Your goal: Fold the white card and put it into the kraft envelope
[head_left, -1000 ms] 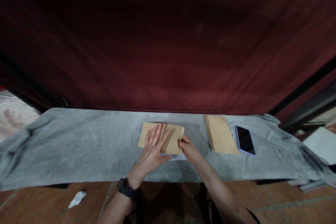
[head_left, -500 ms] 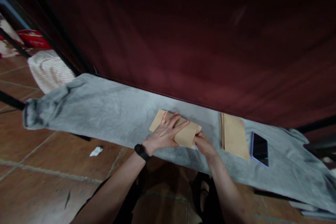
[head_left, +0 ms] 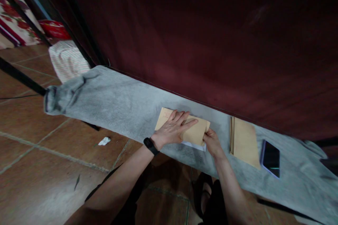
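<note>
A brown paper envelope point(head_left: 195, 132) lies on the grey cloth, with red print near its left end. My left hand point(head_left: 171, 129) rests flat across its middle, fingers spread, a black band on the wrist. At the envelope's right end my right hand point(head_left: 212, 141) has its fingers closed on the edge, which lifts a little there. A strip of white paper point(head_left: 194, 146) shows along the near side of the envelope. Whether it is inside or beneath, I cannot tell.
Right of my hands lie a stack of brown envelopes point(head_left: 245, 140) and a phone point(head_left: 270, 158). A grey cloth point(head_left: 121, 102) covers the narrow bench, with a dark red panel point(head_left: 169, 42) behind it. Crumpled white paper point(head_left: 104, 141) is on the tiled floor.
The view has shifted, so the scene sits differently in the picture. More of the white paper strip shows along the near edge. My left hand stays flat on the envelope.
</note>
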`<action>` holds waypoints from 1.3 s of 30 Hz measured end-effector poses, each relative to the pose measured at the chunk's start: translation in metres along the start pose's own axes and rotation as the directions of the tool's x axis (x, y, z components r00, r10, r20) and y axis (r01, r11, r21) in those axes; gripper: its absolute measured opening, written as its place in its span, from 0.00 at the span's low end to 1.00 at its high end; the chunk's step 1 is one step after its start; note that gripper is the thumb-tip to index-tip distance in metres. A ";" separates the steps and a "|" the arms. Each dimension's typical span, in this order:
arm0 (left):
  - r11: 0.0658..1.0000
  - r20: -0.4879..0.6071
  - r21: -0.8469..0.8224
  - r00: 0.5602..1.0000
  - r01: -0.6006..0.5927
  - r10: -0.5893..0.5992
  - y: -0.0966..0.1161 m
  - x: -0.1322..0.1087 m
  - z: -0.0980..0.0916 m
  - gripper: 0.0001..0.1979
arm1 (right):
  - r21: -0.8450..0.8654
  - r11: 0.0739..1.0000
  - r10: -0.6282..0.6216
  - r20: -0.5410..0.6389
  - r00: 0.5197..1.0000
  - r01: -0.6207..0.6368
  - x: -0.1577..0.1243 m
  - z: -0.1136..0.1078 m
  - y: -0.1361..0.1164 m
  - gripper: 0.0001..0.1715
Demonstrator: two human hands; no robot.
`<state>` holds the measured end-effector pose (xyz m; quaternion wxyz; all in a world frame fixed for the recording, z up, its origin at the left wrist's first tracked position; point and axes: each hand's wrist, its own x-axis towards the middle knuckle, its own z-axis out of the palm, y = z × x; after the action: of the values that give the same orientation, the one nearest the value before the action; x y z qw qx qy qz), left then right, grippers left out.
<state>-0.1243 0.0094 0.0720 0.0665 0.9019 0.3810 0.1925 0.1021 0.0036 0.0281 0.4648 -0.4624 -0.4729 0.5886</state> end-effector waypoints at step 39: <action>0.827 0.264 0.216 0.784 0.520 -0.562 -0.096 -0.028 -0.012 0.56 | -0.996 0.033 -0.263 0.072 0.962 0.084 -0.026 -0.009 0.057 0.35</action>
<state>-0.2108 0.0560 0.0494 0.1195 0.7756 0.6198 -0.0075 0.1083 -0.0279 -0.0263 0.1182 -0.6304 -0.7671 0.0111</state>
